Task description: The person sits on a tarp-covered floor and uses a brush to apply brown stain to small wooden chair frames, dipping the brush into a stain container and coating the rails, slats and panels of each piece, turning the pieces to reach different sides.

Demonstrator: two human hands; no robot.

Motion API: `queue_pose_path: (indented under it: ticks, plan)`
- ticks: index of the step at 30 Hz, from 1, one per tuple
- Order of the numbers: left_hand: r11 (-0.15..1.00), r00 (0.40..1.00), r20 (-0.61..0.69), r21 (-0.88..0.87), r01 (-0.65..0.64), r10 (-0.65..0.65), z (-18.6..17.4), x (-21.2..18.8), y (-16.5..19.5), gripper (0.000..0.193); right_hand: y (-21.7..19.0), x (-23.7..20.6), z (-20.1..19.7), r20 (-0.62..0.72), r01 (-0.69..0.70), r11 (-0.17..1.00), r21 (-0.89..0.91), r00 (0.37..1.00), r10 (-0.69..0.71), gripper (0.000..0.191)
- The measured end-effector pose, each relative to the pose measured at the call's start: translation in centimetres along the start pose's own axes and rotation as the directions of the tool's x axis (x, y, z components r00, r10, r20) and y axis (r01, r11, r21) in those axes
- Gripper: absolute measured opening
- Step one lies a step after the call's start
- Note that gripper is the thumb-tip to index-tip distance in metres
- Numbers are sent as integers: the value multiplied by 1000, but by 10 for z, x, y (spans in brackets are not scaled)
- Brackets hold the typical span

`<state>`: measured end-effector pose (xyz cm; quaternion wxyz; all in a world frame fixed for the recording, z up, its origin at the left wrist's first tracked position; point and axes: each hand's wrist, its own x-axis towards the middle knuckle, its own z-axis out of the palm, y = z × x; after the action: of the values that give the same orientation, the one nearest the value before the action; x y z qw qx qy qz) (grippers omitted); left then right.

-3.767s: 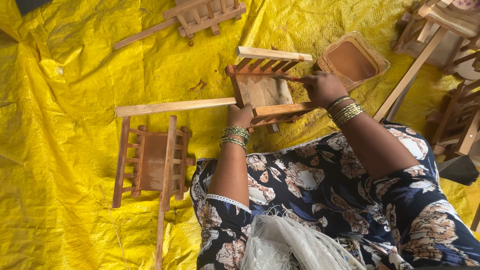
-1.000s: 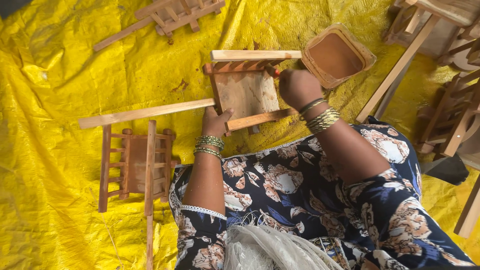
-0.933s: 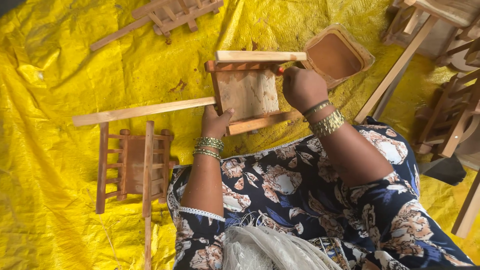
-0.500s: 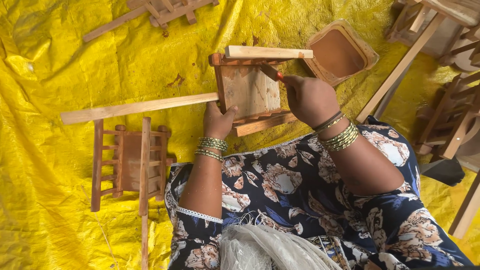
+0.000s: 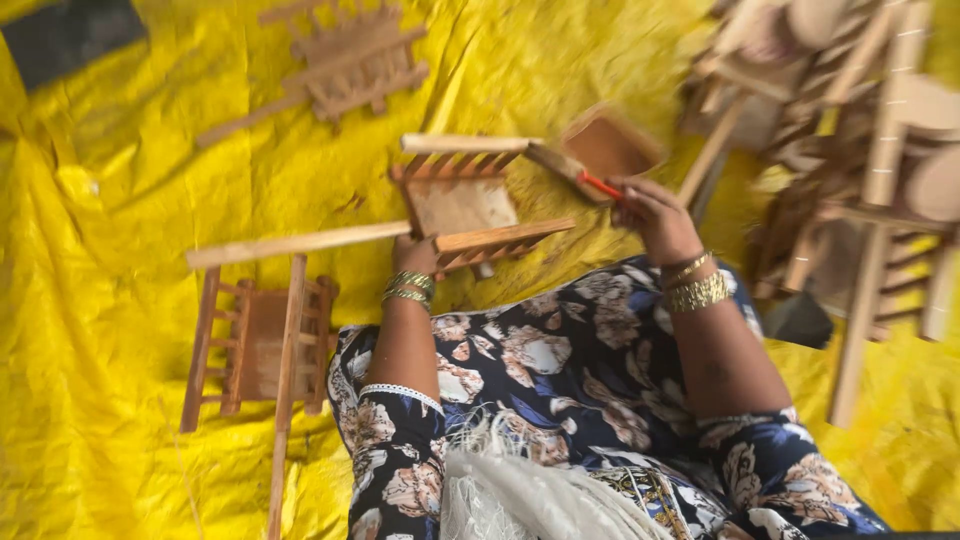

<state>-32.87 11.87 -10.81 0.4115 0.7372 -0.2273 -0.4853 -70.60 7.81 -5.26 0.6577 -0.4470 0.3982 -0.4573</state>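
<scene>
A crumpled yellow sheet (image 5: 120,200) covers the floor, and everything lies on it. A dark patch of bare floor (image 5: 70,35) shows at the far left corner.

The left hand (image 5: 415,255) is closed on the near edge of a small wooden chair frame (image 5: 465,200). The frame's flat seat panel faces up. Its top rail runs left to right on the side away from the grip, and a slatted side runs along the near edge to the right of the grip.

The right hand (image 5: 650,210) pinches the red handle of a brush (image 5: 570,170). The brush's long axis slants from the grip up and to the left, with the bristle end over the frame's far right corner.

Just beyond that grip sits a brown tray (image 5: 610,145). A long wooden stick (image 5: 300,243) stretches left from the left grip. Another chair frame (image 5: 260,345) lies below it, and a third (image 5: 350,60) is well beyond. Blurred wooden chairs (image 5: 860,150) stand stacked to the right.
</scene>
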Motion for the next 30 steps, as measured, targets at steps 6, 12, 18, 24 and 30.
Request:
queue_pose_path:
  ticks: [6, 12, 18, 24, 30]
  plan:
    - [905, 999, -10, -424, 34, -42, -4, -87, -3, 45, 3, -130, -41, -26, 27, 718, 696, 1000, -12, 40]
    - [905, 970, -234, -398, -149, 57, -19, -174, -24, 53, -19, -231, -35, -34, 153, 645, 749, 981, -194, 40]
    - [776, 939, -320, -558, -296, 128, -29, -253, -40, 68, -30, -316, -2, -20, 174, 583, 794, 965, -260, 39]
    - [780, 933, -339, -548, -300, 121, -32, -281, -32, 61, -53, -318, 20, -10, 227, 637, 737, 946, -325, 40]
    - [854, 961, -276, -501, -141, -3, -15, -260, -16, 63, -47, -276, 20, -85, 231, 658, 716, 965, -246, 37]
